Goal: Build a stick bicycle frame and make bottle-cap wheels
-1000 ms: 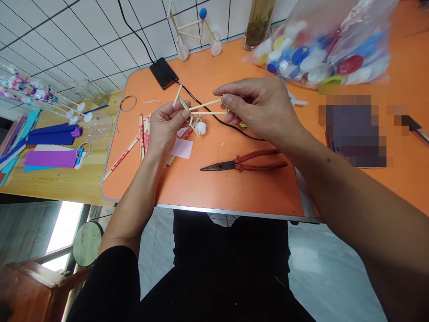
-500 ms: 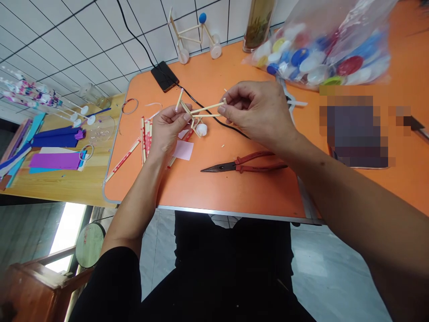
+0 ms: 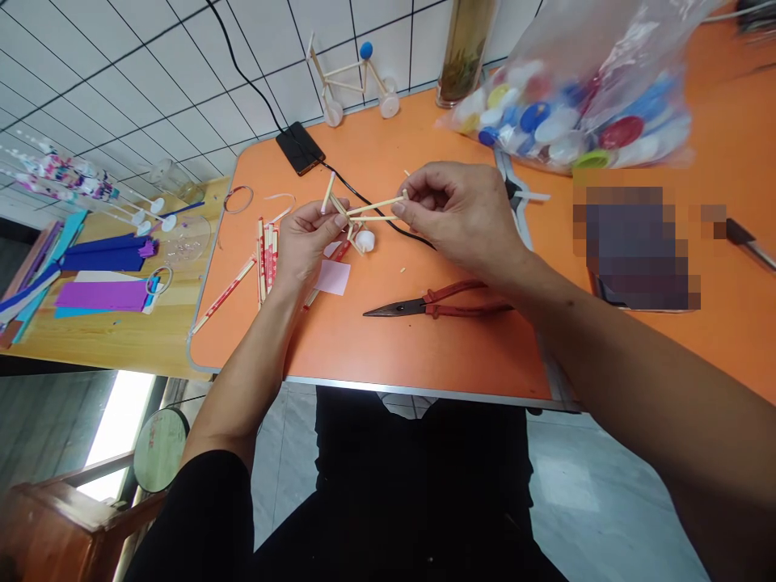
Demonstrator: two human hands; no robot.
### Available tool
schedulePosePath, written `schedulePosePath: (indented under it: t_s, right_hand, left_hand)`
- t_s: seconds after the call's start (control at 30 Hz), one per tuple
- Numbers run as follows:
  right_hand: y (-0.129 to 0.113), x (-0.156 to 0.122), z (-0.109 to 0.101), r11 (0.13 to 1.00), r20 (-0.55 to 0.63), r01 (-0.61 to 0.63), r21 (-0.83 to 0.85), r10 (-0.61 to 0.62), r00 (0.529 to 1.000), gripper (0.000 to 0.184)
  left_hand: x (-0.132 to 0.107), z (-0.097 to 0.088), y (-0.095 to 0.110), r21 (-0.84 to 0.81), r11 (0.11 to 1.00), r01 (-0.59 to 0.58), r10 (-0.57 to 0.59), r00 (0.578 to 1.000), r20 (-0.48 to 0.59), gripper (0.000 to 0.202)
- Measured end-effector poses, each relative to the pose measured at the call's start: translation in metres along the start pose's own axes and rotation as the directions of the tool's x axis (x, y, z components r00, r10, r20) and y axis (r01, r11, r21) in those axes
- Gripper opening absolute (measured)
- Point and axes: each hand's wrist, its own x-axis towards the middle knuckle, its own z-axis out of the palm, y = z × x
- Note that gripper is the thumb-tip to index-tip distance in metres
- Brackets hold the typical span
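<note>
Between my hands is a small frame of thin wooden sticks (image 3: 373, 207), held above the orange table (image 3: 364, 347). My left hand (image 3: 309, 242) pinches its left end, where a short crossbar stands up. My right hand (image 3: 457, 206) closes thumb and fingers on the right ends of the two long sticks. A round white piece (image 3: 364, 241) shows just below the frame; whether it is attached I cannot tell. Beneath and beside my left hand lie red-patterned chopsticks (image 3: 262, 259) and a pale pink paper slip (image 3: 333, 276). Red-handled long-nose pliers (image 3: 418, 307) lie below my right hand.
Against the tiled wall stands a bicycle-like stick model (image 3: 348, 81) with a blue cap. A phone (image 3: 300, 148), a black cable (image 3: 242, 73) and a bag of bottle caps (image 3: 563, 121) are at the back. Coloured paper strips (image 3: 100, 295) lie left, a pixelated dark object (image 3: 636, 246) right.
The whole view has shifted slightly. Both hands keep their hold on the stick frame, with hardly any movement between them.
</note>
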Motion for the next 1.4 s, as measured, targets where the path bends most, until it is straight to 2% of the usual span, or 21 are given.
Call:
schedulePosePath:
  t_s: [0.5, 0.67, 0.93, 1.2, 1.4]
  right_hand:
    - [0.009, 0.001, 0.006, 1.000, 0.002, 0.007, 0.009, -0.007, 1.000, 0.014]
    - [0.010, 0.001, 0.007, 1.000, 0.006, -0.001, 0.026, 0.001, 1.000, 0.019]
    - [0.010, 0.002, 0.006, 0.999, 0.013, -0.021, 0.029, 0.020, 1.000, 0.018]
    - [0.007, 0.005, 0.000, 0.974, 0.075, -0.143, 0.176, 0.132, 0.988, 0.030]
    - [0.004, 0.006, -0.006, 0.978, 0.097, -0.143, 0.152, 0.129, 0.987, 0.044]
  left_hand:
    - [0.002, -0.001, -0.008, -0.023, 1.000, 0.007, -0.007, 1.000, -0.025, 0.044]
    - [0.000, 0.000, -0.006, -0.025, 1.000, 0.009, -0.009, 1.000, -0.026, 0.044]
    - [0.000, 0.002, -0.005, -0.021, 1.000, 0.018, -0.019, 0.999, -0.051, 0.041]
    - [0.004, -0.001, -0.008, 0.026, 0.998, 0.062, -0.061, 0.996, -0.068, 0.034]
    - [0.007, -0.001, -0.011, 0.001, 0.997, 0.071, -0.071, 0.994, -0.081, 0.026]
